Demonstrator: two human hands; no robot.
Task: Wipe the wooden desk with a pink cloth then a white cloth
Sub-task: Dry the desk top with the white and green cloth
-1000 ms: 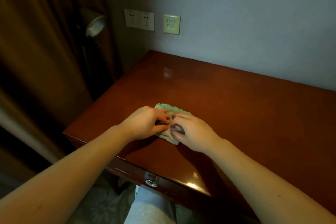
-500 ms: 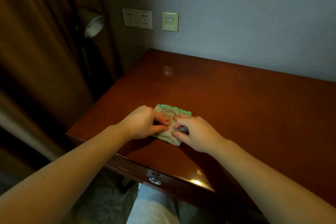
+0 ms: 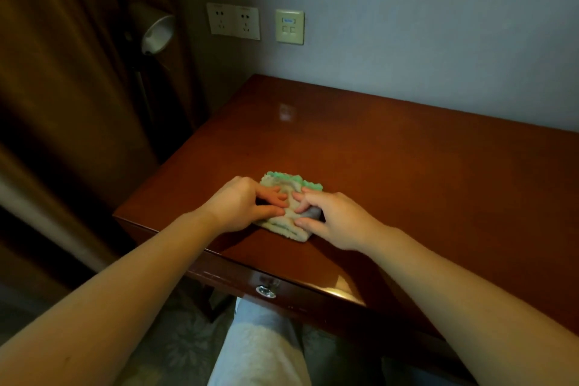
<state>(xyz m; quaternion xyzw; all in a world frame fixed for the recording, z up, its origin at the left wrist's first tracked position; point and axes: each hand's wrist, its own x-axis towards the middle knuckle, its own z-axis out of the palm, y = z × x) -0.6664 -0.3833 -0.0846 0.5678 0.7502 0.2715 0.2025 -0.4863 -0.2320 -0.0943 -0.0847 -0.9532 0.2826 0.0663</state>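
A folded whitish cloth (image 3: 290, 231) with a green fringe along its far edge lies on the glossy wooden desk (image 3: 407, 172), near the front left corner. My left hand (image 3: 241, 204) holds the cloth's left side, thumb and fingers curled onto a fold. From the right, my right hand (image 3: 335, 219) pinches the cloth between thumb and fingers, with a grey bit of fabric showing under the fingers. The two hands' fingertips nearly meet over the cloth's middle. No pink cloth is in view.
A wall with a double socket (image 3: 233, 21) and a switch plate (image 3: 289, 26) stands behind the desk. A lamp head (image 3: 156, 31) and brown curtain (image 3: 62, 72) are to the left. A drawer knob (image 3: 266, 290) sits under the front edge, above my leg (image 3: 260, 348).
Both hands stay on the cloth with small finger shifts. The camera has tilted slightly, so the desk sits a little higher in view.
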